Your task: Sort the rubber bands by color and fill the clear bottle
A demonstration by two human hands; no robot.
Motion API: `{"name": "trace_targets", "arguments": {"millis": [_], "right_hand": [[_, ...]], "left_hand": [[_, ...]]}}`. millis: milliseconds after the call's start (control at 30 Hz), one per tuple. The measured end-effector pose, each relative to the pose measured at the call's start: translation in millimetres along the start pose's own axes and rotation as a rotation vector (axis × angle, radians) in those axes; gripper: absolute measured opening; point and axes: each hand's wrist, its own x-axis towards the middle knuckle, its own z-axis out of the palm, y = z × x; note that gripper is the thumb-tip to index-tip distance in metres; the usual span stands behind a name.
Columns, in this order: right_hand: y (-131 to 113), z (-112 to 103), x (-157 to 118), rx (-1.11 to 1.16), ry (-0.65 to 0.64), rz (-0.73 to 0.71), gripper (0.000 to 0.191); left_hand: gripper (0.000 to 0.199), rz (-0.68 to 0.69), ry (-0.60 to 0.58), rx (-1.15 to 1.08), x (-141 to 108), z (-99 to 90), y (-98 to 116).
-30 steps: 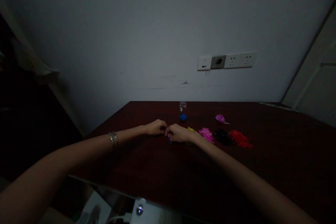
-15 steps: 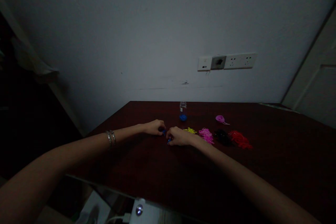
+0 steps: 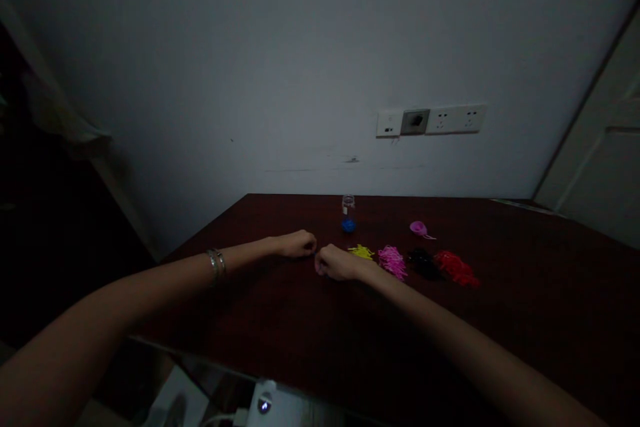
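Note:
My left hand [image 3: 299, 244] rests low over the table, its fingers curled shut. Close beside it, my right hand [image 3: 335, 262] is also closed, fingertips pointing down at the tabletop. Blue strands that showed at both hands' fingers are now almost wholly hidden inside them. Behind the hands stands an upright clear jar [image 3: 349, 205] with no lid on it and a blue heap [image 3: 349, 225] at its bottom. Just right of my right hand lies a pile of yellow strands [image 3: 362, 251], then a pile of pink strands [image 3: 393, 261].
Farther right are a black pile [image 3: 424, 263] and a red pile [image 3: 457, 268]. A small purple funnel-like cup [image 3: 419, 228] with a thin tail lies behind them. The dark red table [image 3: 280, 320] meets a wall with sockets [image 3: 454, 119]. A white device [image 3: 280, 407] sits below the front edge.
Both hands have closed further, and the blue strands visible at their fingertips have gone almost out of sight. The jar, cup and coloured piles stay in place.

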Motion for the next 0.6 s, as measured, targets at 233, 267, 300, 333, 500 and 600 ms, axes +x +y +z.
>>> {"name": "trace_targets", "arguments": {"millis": [233,267,300,333,500,600], "right_hand": [[1,5,-3,-0.030,0.049,0.005,0.025],[1,5,-3,-0.038,0.046,0.002,0.025],[1,5,-3,-0.043,0.046,-0.002,0.026],[0,4,-3,-0.044,0.044,-0.005,0.026],[-3,2,-4,-0.039,0.039,-0.002,0.028],[-3,2,-4,-0.020,0.045,0.004,0.028]], "left_hand": [[0.013,0.011,0.057,-0.007,6,-14.7,-2],[0.013,0.009,0.102,-0.017,10,-22.7,-4],[0.014,0.003,0.150,-0.033,14,-32.2,-6],[0.014,-0.014,0.205,-0.052,20,-42.8,-8],[0.019,-0.133,0.468,-0.212,58,-91.6,-18],[0.019,-0.135,0.548,-0.283,83,-104.0,-19]]}}
